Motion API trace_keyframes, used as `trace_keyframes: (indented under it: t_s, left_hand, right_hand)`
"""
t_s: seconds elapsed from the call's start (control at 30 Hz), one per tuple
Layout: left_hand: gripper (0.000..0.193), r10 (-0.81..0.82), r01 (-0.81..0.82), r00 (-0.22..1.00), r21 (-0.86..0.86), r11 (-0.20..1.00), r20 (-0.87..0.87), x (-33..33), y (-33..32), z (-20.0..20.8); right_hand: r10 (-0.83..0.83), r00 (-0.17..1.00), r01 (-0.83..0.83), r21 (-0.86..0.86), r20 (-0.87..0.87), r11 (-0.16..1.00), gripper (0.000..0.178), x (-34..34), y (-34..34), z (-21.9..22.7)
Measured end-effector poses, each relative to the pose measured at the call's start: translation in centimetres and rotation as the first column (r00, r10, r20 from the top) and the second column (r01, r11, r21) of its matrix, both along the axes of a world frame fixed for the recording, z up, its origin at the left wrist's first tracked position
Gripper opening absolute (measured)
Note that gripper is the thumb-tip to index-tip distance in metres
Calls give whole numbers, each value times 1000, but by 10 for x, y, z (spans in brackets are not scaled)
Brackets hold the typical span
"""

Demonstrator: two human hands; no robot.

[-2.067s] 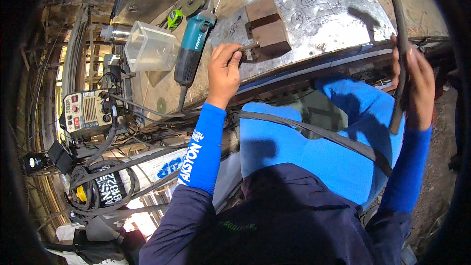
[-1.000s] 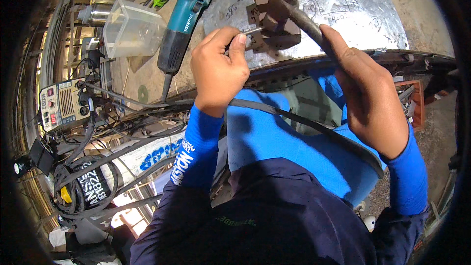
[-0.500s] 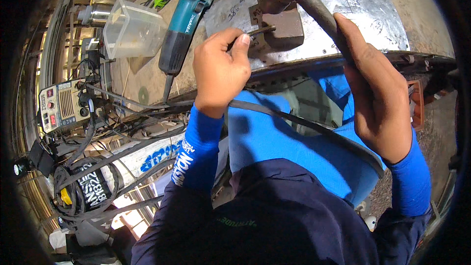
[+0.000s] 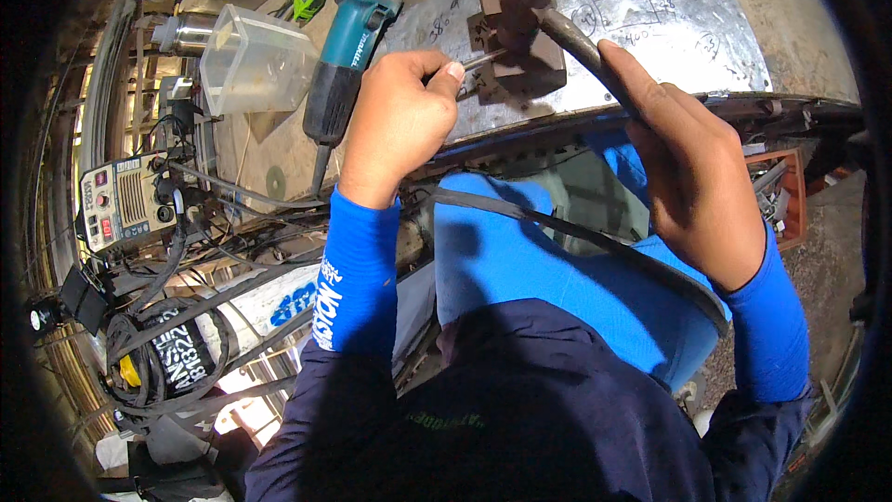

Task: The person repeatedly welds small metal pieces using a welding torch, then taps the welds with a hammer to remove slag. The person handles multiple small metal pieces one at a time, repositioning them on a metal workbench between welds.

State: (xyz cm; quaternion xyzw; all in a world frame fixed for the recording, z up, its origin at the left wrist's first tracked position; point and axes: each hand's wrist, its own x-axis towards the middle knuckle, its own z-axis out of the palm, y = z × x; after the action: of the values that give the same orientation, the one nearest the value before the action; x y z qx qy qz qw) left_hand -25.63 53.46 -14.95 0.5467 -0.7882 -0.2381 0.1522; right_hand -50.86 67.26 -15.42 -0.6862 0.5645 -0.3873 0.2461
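My left hand (image 4: 401,121) pinches a thin metal rod (image 4: 483,59) between thumb and fingers. The rod's far end reaches over a brown metal block (image 4: 544,77), which lies on a shiny metal sheet (image 4: 715,46) with handwritten marks. My right hand (image 4: 692,172) is wrapped round the handle of a ball-peen hammer (image 4: 578,40). The hammer head is over the block, by the rod's tip; I cannot tell whether they touch. The head and its shadow partly hide the block and that tip.
Left of the sheet lie a teal and black angle grinder (image 4: 346,60), a clear plastic container (image 4: 255,65) and a green tape measure (image 4: 309,0). A welding machine (image 4: 125,200) with cables stands further left. An orange crate (image 4: 790,195) is at right, below the bench edge.
The hammer head has come down toward the block, and my right hand has shifted slightly left. My left hand has drawn a little left, still pinching the rod.
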Motion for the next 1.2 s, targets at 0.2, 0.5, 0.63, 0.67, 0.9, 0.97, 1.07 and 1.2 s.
trace_keyframes:
  t_s: [0.2, 0.5, 0.63, 0.67, 0.9, 0.97, 1.07, 1.2]
  left_hand:
    - [33, -41, 40, 998, 35, 999, 48, 0, -6, 5]
    - [35, -54, 35, 993, 177, 984, 102, 3, -17, 9]
    - [39, -47, 22, 996, 296, 955, 77, 5, -19, 12]
    - [39, -66, 41, 994, 253, 966, 91, 5, -19, 13]
    - [41, -151, 143, 983, 79, 986, 103, 4, -15, 11]
    - [37, -159, 156, 986, 58, 986, 40, 2, -15, 8]
    - [33, -165, 168, 981, 22, 986, -106, 7, -16, -5]
    - [31, -145, 150, 987, 63, 987, -76, 7, -16, -3]
  right_hand:
    - [-36, 998, 42, 106, -61, 993, 74, 14, 11, 1]
    - [-52, 999, 52, -16, -5, 999, 74, 12, 6, -8]
    - [-50, 998, 51, -20, 33, 999, 70, -1, 3, -6]
    - [-65, 996, 68, -62, 54, 996, 70, -1, 4, -7]
    - [-105, 988, 123, -162, 114, 979, 64, -9, 5, -17]
    - [-107, 987, 124, -142, 123, 982, 63, -8, 5, -17]
    - [-85, 991, 90, -45, 103, 995, 64, -9, 6, -5]
    - [-75, 995, 79, -65, 65, 995, 68, -2, 5, 2]
